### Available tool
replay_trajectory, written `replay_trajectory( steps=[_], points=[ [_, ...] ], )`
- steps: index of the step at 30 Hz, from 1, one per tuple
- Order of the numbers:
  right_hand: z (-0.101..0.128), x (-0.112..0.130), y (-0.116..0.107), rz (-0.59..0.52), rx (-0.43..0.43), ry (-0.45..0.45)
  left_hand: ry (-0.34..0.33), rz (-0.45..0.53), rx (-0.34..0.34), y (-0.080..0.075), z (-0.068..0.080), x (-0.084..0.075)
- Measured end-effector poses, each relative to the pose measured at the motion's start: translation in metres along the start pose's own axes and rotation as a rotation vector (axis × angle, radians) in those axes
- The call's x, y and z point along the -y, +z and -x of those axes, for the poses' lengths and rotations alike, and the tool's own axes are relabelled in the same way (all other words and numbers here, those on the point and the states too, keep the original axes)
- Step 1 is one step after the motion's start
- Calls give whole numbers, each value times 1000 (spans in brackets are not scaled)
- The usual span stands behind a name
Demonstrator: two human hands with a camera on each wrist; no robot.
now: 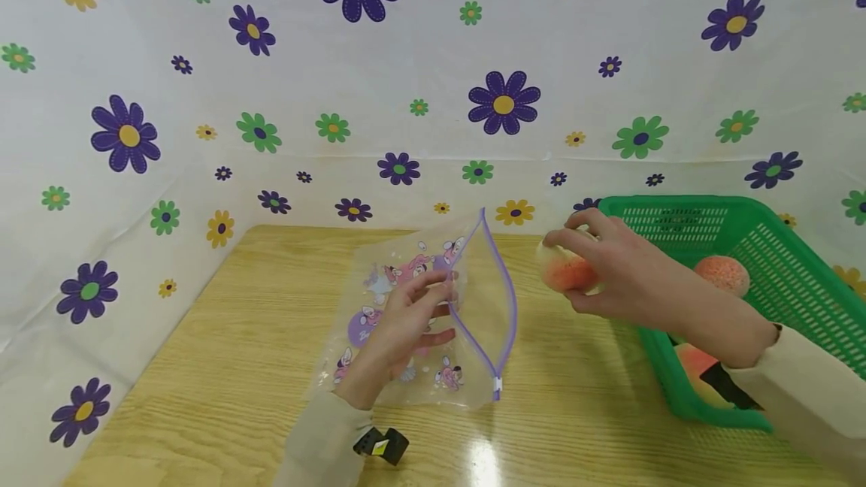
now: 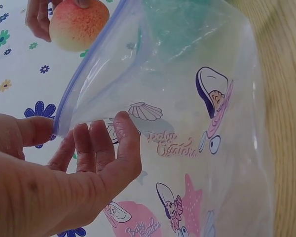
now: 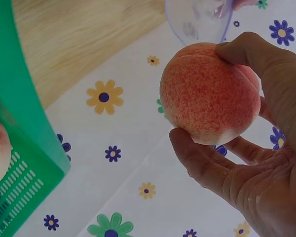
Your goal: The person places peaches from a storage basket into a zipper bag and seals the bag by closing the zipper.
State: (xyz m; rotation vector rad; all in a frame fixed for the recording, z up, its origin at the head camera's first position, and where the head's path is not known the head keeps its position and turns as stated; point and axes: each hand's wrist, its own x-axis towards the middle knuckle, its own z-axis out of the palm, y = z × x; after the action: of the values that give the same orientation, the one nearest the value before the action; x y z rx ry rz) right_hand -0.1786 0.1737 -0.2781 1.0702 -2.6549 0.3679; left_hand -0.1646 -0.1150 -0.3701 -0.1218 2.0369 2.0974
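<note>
I see my left hand [image 1: 399, 325] holding the clear bag [image 1: 433, 314] by its purple zip edge, with the thumb on one side and the fingers [image 2: 103, 148] on the other. The bag stands up on the wooden table [image 1: 223, 367] and its mouth gapes open toward the right. It has pink and purple cartoon pictures on it (shells and little sea friends).

My right hand [image 1: 609, 269] is wrapped around a peach [image 1: 567, 270], fingers on top and thumb below. The peach is up in the air, just beside the open mouth of the bag, between the bag and the green basket [image 1: 798, 299].

Two more peaches [image 1: 722, 274] lie in the basket, which sits on the table at the right.
</note>
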Motion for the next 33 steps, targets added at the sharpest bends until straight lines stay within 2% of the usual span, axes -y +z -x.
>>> replay_trajectory(
  steps=[9,23,30,33],
  points=[
    [-9,13,10,-47,56,7,6,-1,23,6,2,-4],
    [-27,35,37,-88,147,-98,-20,61,80,14,5,-7],
    [-32,35,45,-88,186,-89,-30,95,58,14,6,-7],
    [-34,33,47,-95,218,-80,-42,147,49,13,6,-10]
  ],
)
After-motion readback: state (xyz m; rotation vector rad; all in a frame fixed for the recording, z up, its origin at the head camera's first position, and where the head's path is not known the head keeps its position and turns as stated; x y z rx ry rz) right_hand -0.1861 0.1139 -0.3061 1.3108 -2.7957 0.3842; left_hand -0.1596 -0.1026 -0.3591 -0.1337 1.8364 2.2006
